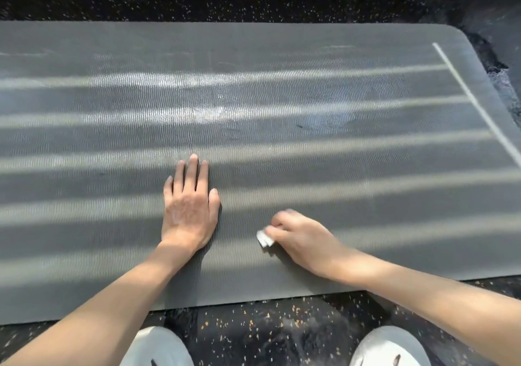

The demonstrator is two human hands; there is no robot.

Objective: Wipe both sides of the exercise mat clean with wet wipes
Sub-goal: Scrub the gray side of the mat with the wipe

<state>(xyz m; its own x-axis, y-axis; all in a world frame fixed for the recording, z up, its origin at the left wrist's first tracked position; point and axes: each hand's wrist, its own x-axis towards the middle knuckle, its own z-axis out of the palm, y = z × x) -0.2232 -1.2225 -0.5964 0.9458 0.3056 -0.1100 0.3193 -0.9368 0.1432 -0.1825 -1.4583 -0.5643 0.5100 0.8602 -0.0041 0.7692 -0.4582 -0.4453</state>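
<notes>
Lying flat on the speckled floor [267, 326], the mat [282, 145] carries both hands near its front edge. Left hand [189, 207] presses down with fingers straight, while right hand [298, 238], just beside it, pinches a folded wipe [264, 238] against the mat.

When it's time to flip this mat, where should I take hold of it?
I'd grip the exercise mat by its near long edge, coming from your side. It lies flat on the speckled floor, so get under that exposed edge and pinch; the far edge looks a longer reach.
</notes>
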